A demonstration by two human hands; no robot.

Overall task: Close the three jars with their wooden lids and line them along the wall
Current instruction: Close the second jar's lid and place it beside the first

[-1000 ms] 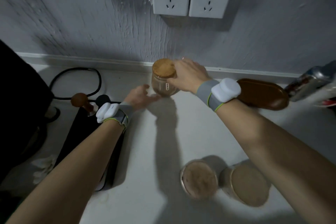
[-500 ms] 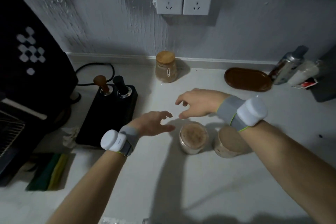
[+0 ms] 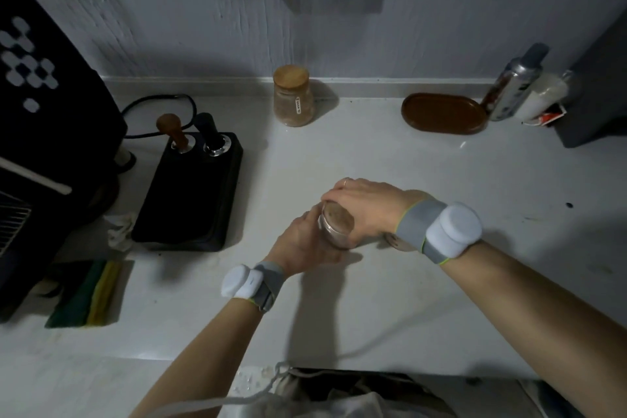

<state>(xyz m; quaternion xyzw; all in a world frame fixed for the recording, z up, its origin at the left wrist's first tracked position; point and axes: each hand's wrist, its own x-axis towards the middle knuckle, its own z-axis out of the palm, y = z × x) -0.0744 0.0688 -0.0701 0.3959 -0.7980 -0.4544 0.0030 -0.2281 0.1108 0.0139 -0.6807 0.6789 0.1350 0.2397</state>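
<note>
Both hands are wrapping the middle jar [image 3: 336,226] mid-bench, left hand [image 3: 305,241] cupping its side, right hand [image 3: 364,207] clasping its rim; keeping it upright matters while carrying toward the back-edge lidded jar [image 3: 293,97]

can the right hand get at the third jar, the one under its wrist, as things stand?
Probably not yet. The right hand and left hand both clasp the open jar, and the right wrist covers most of the third jar.

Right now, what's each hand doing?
Left hand: closed around the side of the open glass jar.
Right hand: closed on the same jar from its other side.
</note>
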